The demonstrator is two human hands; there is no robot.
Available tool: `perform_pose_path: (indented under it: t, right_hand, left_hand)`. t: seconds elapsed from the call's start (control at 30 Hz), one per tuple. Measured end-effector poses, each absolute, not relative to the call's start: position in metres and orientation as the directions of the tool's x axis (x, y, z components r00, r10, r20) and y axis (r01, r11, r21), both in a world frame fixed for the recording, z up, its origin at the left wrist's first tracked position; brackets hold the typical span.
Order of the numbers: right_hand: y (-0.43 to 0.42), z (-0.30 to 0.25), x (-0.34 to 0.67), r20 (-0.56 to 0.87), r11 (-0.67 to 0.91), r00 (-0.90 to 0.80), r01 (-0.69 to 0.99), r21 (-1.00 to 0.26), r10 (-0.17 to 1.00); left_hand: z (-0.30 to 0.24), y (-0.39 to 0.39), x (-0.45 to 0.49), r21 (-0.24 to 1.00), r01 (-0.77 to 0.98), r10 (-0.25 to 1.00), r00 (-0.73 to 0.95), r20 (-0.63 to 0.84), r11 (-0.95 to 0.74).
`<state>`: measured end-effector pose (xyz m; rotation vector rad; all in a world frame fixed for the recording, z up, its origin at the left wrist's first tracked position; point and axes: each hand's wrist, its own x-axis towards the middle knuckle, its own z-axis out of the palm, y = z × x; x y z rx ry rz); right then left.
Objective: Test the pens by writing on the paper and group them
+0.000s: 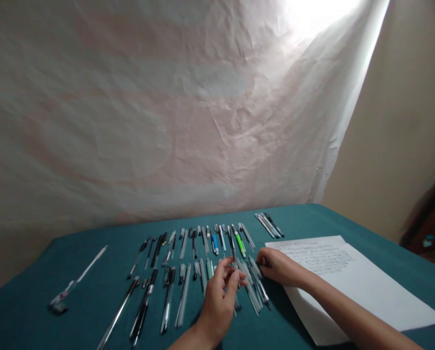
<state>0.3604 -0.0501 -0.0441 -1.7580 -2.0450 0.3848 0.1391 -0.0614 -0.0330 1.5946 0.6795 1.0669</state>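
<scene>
The person's left hand (219,296) is pinching a slim pen (234,266) between thumb and curled fingers, in the near row of pens (182,291) lying on the teal table (38,321). The right hand (280,266) is resting curled beside it, at the left edge of the paper sheet (348,287); whether it is gripping anything cannot be told.

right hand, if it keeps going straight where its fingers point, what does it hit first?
The right hand points left, low over the table. First come the clear pens of the near row, right at its fingertips; beyond them, probably the left hand. Depth is hard to judge.
</scene>
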Motion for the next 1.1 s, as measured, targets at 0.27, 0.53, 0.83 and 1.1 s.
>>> perform_pose_path:
  t: [0.27, 0.53, 0.83, 1.1]
  right_hand:
    - [-0.053, -0.038, 0.359, 0.133, 0.168, -0.124, 0.897, -0.408, 0.983]
    - [-0.054, -0.036, 0.362, 0.099, 0.103, -0.074, 0.936, -0.336, 0.992]
    - [-0.069, 0.028, 0.351, 0.319, 0.29, -0.028, 0.497, -0.818, 0.947]
    - [-0.093, 0.057, 0.332, 0.43, 0.379, 0.096, 0.329, -0.865, 0.898]
  left_hand:
    - [-0.036, -0.061, 0.139, 0.95, -0.074, 0.841, 0.449, 0.303, -0.303]
    - [-0.036, -0.063, 0.14, 0.934, -0.008, 0.842, 0.43, 0.326, -0.357]
    - [-0.036, -0.065, 0.139, 0.881, 0.051, 0.778, 0.494, 0.387, -0.47]
    - [-0.034, -0.068, 0.137, 0.863, 0.085, 0.743, 0.554, 0.375, -0.499]
